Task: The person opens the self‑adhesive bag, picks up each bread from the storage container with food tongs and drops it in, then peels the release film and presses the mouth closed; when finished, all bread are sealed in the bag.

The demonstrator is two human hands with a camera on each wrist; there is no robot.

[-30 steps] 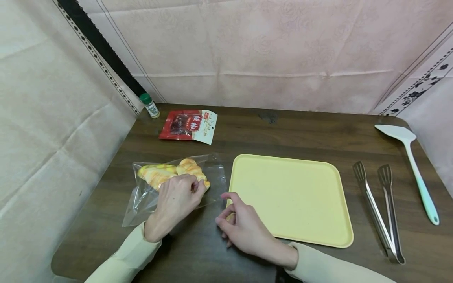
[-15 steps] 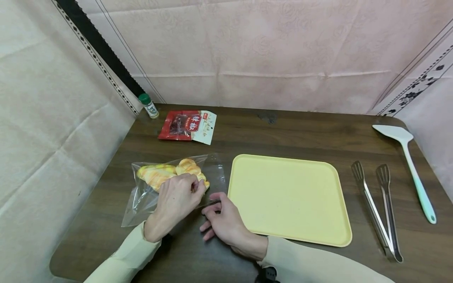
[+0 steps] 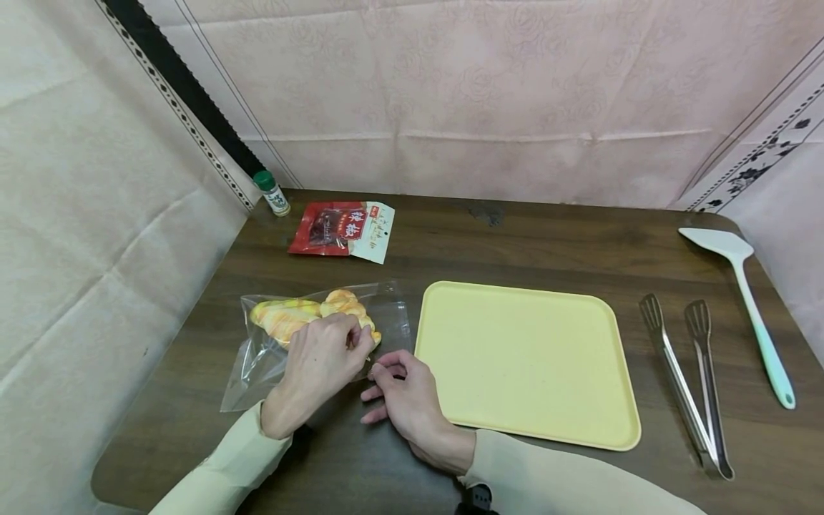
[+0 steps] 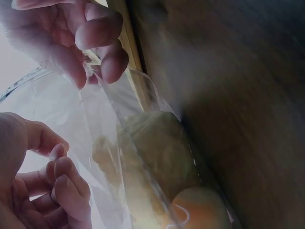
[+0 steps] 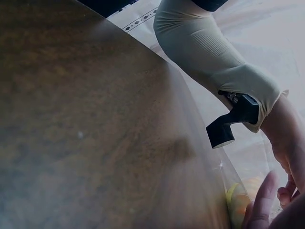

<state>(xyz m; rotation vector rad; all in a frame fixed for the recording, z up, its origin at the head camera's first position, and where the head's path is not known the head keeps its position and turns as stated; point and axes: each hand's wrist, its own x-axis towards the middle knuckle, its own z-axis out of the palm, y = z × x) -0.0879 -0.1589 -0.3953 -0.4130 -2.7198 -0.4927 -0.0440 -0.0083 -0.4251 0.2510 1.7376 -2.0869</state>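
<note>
A clear plastic bag (image 3: 247, 383) lies on the left of the table, holding a yellow, orange-striped bread roll (image 3: 280, 318) and a golden knobbly bread (image 3: 342, 302). My left hand (image 3: 325, 350) reaches over the bag and pinches its film, thumb against the curled forefinger. My right hand (image 3: 412, 400) pinches the bag's near right edge between thumb and forefinger, the other fingers spread loosely. In the left wrist view the bag film (image 4: 86, 109) runs from the right hand's fingertips (image 4: 78, 76) down past the left hand (image 4: 47, 186).
A pale yellow tray (image 3: 528, 357) lies right of the bag. Metal tongs (image 3: 702, 400) and a mint-handled spatula (image 3: 759, 322) lie farther right. Behind the bag are a red and white food packet (image 3: 341, 230) and a green-capped small bottle (image 3: 272, 193). Fabric walls stand around the table.
My right hand has moved left from the tray's edge to the bag and now pinches its edge. The left hand has stayed in place on the bag.
</note>
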